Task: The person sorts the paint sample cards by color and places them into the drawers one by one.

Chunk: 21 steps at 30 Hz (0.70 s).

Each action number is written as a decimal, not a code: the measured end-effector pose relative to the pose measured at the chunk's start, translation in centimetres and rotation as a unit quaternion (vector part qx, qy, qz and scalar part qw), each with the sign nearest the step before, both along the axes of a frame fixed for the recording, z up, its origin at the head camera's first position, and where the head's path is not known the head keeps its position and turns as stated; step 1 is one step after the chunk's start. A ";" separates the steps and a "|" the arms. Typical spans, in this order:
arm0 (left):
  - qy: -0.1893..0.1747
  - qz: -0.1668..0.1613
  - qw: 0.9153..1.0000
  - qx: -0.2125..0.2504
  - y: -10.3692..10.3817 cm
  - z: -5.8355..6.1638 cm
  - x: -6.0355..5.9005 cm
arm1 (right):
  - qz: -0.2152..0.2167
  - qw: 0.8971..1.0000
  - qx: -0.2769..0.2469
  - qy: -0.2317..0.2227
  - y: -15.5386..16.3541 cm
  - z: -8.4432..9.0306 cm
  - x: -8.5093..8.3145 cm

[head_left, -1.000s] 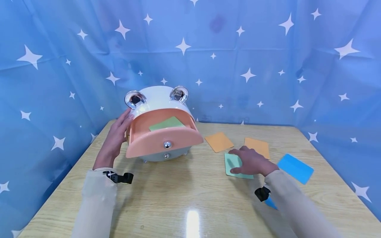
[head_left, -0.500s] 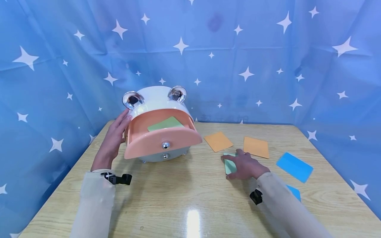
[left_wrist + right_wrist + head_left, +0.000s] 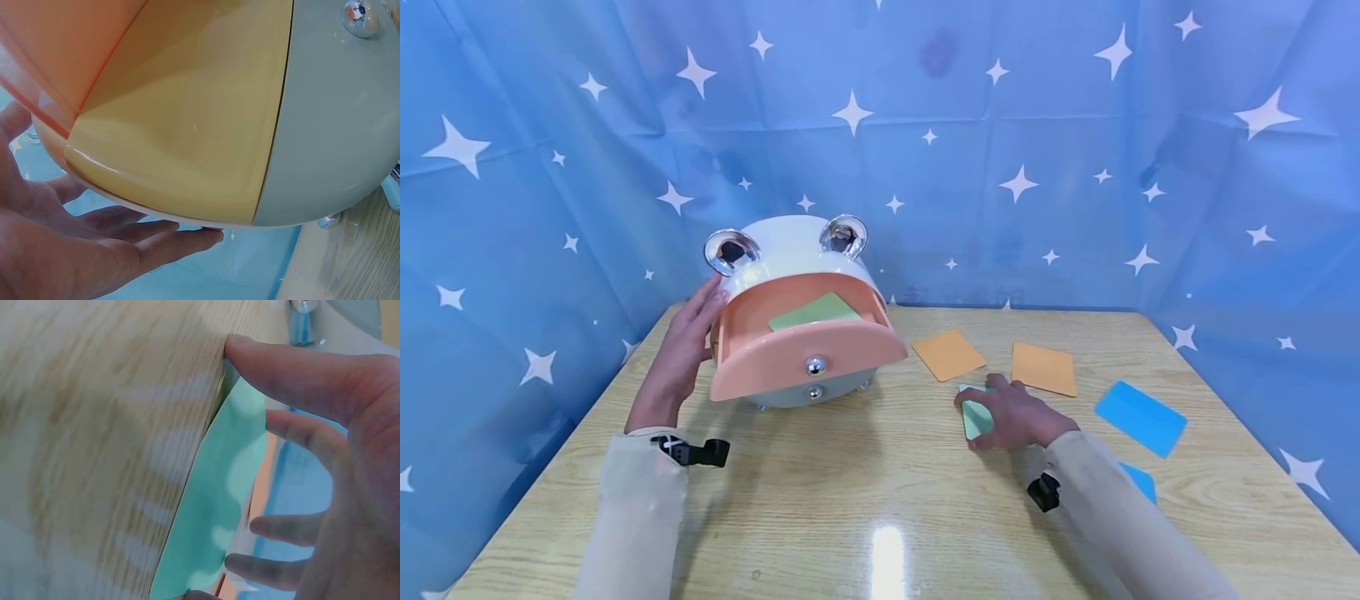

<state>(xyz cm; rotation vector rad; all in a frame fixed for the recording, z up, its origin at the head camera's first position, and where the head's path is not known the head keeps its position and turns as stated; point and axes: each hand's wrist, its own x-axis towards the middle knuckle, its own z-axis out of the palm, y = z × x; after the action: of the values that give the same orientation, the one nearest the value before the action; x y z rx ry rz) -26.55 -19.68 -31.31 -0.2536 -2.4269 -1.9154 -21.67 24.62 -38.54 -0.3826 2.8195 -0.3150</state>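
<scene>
Right hand (image 3: pixel 1011 414) pinches the mint-green card (image 3: pixel 975 417) off the table (image 3: pixel 880 500) by its edges, so lift it level; left hand (image 3: pixel 681 354), fingers flat, steadies the frog-shaped drawer box (image 3: pixel 797 312) (drawer open).

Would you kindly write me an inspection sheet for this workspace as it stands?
Surface: wooden table, glossy with a light glare.
Job's things: mint card under the right hand; storage box, its peach drawer open with a green card inside.
Clutter: two orange cards, two blue cards.
Hands: left hand rests flat on the box's side; right hand curls round the mint card.
Cables: nothing seen.
Surroundings: blue star-print curtain.
</scene>
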 end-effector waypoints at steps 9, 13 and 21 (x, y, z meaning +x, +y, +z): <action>-0.001 0.000 1.000 0.001 0.0 0.0 -0.1 | 0.003 1.000 -0.015 0.000 0.2 0.1 0.4; -0.005 -0.002 1.000 0.005 0.1 -0.1 -0.1 | 0.000 1.000 -0.031 0.008 0.4 0.1 0.4; -0.004 -0.001 1.000 0.002 0.1 0.0 0.0 | -0.005 0.999 -0.033 0.035 0.6 0.2 0.5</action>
<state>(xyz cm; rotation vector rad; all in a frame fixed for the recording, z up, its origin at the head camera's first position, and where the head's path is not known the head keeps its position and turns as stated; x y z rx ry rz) -26.59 -19.61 -31.34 -0.2484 -2.4287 -1.9253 -21.18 25.25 -38.35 -0.4001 2.8857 -0.4045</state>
